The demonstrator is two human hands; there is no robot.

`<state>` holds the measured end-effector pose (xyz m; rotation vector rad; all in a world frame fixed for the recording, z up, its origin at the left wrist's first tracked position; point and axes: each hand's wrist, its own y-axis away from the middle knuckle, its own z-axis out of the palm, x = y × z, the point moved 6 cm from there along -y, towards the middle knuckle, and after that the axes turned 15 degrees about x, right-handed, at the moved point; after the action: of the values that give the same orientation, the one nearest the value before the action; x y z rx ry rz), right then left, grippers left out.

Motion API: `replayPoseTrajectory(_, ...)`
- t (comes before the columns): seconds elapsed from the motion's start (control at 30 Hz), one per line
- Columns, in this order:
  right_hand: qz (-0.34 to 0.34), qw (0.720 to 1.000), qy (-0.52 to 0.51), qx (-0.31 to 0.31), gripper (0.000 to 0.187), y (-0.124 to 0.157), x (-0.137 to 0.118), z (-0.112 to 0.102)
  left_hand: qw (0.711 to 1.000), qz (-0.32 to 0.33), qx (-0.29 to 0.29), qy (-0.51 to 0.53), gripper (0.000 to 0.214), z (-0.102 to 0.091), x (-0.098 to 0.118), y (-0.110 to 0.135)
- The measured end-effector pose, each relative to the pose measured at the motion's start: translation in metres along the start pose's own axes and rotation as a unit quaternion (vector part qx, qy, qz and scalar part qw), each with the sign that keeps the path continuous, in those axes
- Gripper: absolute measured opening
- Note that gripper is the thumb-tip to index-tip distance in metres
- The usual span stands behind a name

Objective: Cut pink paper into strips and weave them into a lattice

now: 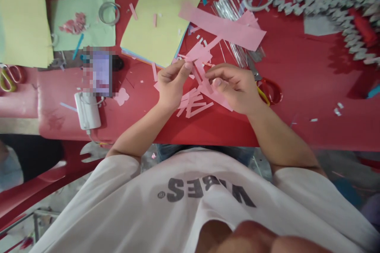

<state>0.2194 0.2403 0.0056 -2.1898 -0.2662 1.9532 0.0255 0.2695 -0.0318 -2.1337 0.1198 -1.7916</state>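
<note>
Together, left grip and right grip clench a pink paper strip; red scissors lie beside the right grip.

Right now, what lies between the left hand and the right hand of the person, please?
In the head view, strips of pink paper lie between the left hand and the right hand, and both hands touch them.

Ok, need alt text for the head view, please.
The left hand and right hand pinch pink paper strips over a red tabletop littered with paper scraps. Red-handled scissors lie beside the right hand, and a pale yellow paper sheet lies ahead.
</note>
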Motion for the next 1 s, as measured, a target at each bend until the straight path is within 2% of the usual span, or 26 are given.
replayPoseTrajectory(0.1, 0.0, 1.0, 0.005, 0.007, 0.029, 0.001, 0.002, 0.0, 0.998, 0.002, 0.054, 0.037, 0.035, -0.004, -0.001, 0.0)
replayPoseTrajectory(0.27, -0.002, 0.999, 0.023, 0.024, 0.032, 0.001, 0.004, -0.001, 0.996, 0.034, 0.017, 0.087, 0.028, 0.001, 0.004, 0.002)
replayPoseTrajectory(0.37, -0.017, 0.999, 0.023, 0.02, 0.032, 0.0, 0.001, 0.0, 0.996, 0.042, -0.004, 0.078, 0.029, 0.003, 0.011, 0.004)
replayPoseTrajectory(0.57, -0.03, 0.999, 0.033, -0.027, 0.031, 0.005, -0.011, 0.003, 0.998, 0.057, 0.008, 0.039, 0.031, -0.001, 0.02, 0.005)
replayPoseTrajectory(0.63, -0.051, 0.996, 0.075, -0.002, 0.028, 0.006, -0.02, -0.003, 0.997, 0.069, 0.02, 0.033, 0.031, -0.003, 0.023, 0.005)
replayPoseTrajectory(0.7, -0.09, 0.988, 0.111, 0.058, 0.019, 0.007, -0.031, -0.013, 0.997, 0.077, 0.018, 0.013, 0.033, -0.004, 0.025, 0.006)
replayPoseTrajectory(0.77, -0.126, 0.978, 0.119, 0.119, 0.011, 0.007, -0.04, -0.022, 0.997, 0.08, 0.001, -0.011, 0.036, -0.003, 0.027, 0.008)
replayPoseTrajectory(0.83, -0.14, 0.973, 0.115, 0.145, 0.011, 0.005, -0.042, -0.026, 0.996, 0.08, -0.026, -0.033, 0.038, 0.0, 0.028, 0.012)
replayPoseTrajectory(1.0, -0.095, 0.986, 0.109, 0.084, 0.013, -0.002, -0.03, -0.02, 0.99, 0.084, -0.098, -0.059, 0.041, 0.011, 0.028, 0.021)
